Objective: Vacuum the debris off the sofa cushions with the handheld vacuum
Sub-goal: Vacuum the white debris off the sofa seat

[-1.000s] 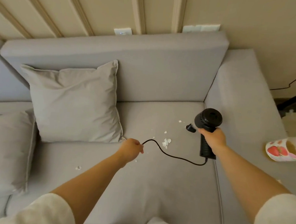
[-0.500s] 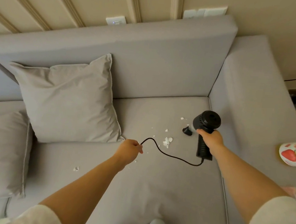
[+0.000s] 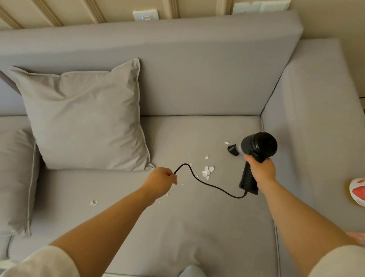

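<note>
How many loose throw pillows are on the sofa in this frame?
2. One pillow leans against the backrest; the other pillow lies at the left edge, partly cut off. More may sit out of frame.

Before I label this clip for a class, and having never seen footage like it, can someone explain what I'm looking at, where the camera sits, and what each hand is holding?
There is no machine here: the camera is worn on a person's head and looks down at their two bare arms over a grey sofa. The right hand has its grip round the handle of a black handheld vacuum, its nozzle pointing down at the seat cushion. The left hand pinches the vacuum's black cord, holding it up off the seat. White scraps of debris lie scattered on the cushion between the hands. Two grey pillows lean at the left, and a strawberry-print object shows at the right edge.
</note>
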`<state>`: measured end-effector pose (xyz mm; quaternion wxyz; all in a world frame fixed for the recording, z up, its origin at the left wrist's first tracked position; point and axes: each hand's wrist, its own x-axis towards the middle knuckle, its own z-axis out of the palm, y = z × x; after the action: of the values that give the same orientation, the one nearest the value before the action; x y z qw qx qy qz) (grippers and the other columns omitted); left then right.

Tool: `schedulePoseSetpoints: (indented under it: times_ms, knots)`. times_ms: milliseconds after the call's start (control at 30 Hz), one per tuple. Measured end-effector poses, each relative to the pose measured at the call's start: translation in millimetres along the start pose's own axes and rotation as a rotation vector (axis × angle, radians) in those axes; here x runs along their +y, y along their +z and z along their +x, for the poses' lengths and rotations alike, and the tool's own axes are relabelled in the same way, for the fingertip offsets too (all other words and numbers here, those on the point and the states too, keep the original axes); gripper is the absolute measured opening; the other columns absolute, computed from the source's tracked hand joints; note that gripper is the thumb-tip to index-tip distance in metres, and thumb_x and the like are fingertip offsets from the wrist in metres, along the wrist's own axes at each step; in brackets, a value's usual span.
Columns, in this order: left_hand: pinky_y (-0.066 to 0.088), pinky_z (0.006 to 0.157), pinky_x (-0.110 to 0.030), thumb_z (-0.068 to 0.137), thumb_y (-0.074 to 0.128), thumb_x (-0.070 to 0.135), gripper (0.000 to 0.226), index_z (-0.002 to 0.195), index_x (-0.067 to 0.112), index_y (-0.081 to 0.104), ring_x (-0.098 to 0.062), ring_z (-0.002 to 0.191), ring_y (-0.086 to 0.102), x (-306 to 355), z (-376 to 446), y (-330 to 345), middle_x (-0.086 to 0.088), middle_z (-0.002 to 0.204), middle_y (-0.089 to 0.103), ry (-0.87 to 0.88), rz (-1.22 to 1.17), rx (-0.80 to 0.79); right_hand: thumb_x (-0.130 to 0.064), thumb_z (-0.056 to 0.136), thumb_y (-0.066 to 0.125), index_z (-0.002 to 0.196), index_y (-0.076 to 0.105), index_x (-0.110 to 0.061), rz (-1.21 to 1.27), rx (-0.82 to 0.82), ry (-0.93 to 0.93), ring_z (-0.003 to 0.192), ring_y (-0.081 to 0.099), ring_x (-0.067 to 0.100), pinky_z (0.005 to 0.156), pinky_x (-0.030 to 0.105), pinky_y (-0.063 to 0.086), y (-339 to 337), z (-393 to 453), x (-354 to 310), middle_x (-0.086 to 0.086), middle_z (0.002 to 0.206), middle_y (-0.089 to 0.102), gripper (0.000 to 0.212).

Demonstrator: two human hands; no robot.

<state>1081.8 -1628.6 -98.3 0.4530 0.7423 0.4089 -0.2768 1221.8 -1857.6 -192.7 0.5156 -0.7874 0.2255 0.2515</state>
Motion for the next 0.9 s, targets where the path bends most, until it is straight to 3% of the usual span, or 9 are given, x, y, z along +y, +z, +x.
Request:
schedulePoseSetpoints:
  times_ms: [167, 300, 433, 600, 767, 900]
  knots:
    - [0.030, 0.052, -0.023, 0.091, 0.047, 0.015, 0.032, 0.060, 0.017, 0.056, -0.015, 0.053, 0.036, -1, -1, -1, -0.003, 0.060, 0.041, 0.007, -0.003, -0.005, -0.027, 0.077, 0.069, 0.097, 0.055, -0.013, 0.021, 0.000, 0.056, 0.067, 0.054, 0.017, 0.069, 0.034, 0.041, -1, 3, -2, 0.004, 0.076, 0.057, 0.028]
    - [0.032, 0.052, -0.023, 0.091, 0.046, 0.015, 0.032, 0.061, 0.017, 0.057, -0.015, 0.054, 0.037, 0, -3, -1, -0.003, 0.060, 0.042, 0.012, -0.008, -0.005, -0.027, 0.079, 0.067, 0.114, 0.052, -0.011, 0.040, 0.075, 0.012, 0.084, 0.055, 0.022, 0.079, 0.036, 0.042, -2, 4, -4, 0.007, 0.095, 0.057, 0.041]
    - [0.032, 0.053, -0.024, 0.091, 0.047, 0.015, 0.032, 0.061, 0.017, 0.057, -0.015, 0.055, 0.038, -1, -3, -1, -0.003, 0.061, 0.042, 0.012, -0.019, -0.006, -0.034, 0.079, 0.067, 0.120, 0.048, -0.013, -0.006, 0.083, 0.035, 0.088, 0.052, 0.024, 0.080, 0.037, 0.041, -6, 10, -13, 0.006, 0.099, 0.054, 0.050]
    - [0.031, 0.052, -0.023, 0.092, 0.046, 0.016, 0.032, 0.061, 0.017, 0.057, -0.014, 0.053, 0.038, -2, -2, 1, -0.003, 0.060, 0.043, -0.001, -0.025, -0.010, -0.033, 0.077, 0.068, 0.113, 0.049, -0.019, -0.015, 0.034, -0.048, 0.086, 0.054, 0.023, 0.077, 0.036, 0.042, 3, 16, -25, 0.003, 0.097, 0.055, 0.043]
    - [0.032, 0.050, -0.021, 0.091, 0.046, 0.016, 0.032, 0.061, 0.017, 0.056, -0.013, 0.053, 0.038, -4, 1, -2, -0.002, 0.061, 0.043, -0.005, -0.037, -0.002, -0.032, 0.077, 0.068, 0.100, 0.048, -0.022, 0.004, 0.020, -0.061, 0.069, 0.051, 0.013, 0.072, 0.035, 0.041, 13, 22, -26, -0.006, 0.077, 0.052, 0.032]
    - [0.032, 0.052, -0.023, 0.091, 0.046, 0.016, 0.032, 0.061, 0.017, 0.056, -0.014, 0.054, 0.038, -5, 2, -3, -0.002, 0.062, 0.043, -0.009, -0.041, 0.003, -0.032, 0.079, 0.067, 0.099, 0.047, -0.024, 0.045, 0.021, -0.049, 0.072, 0.053, 0.017, 0.073, 0.036, 0.041, 13, 26, -26, -0.006, 0.077, 0.053, 0.029]
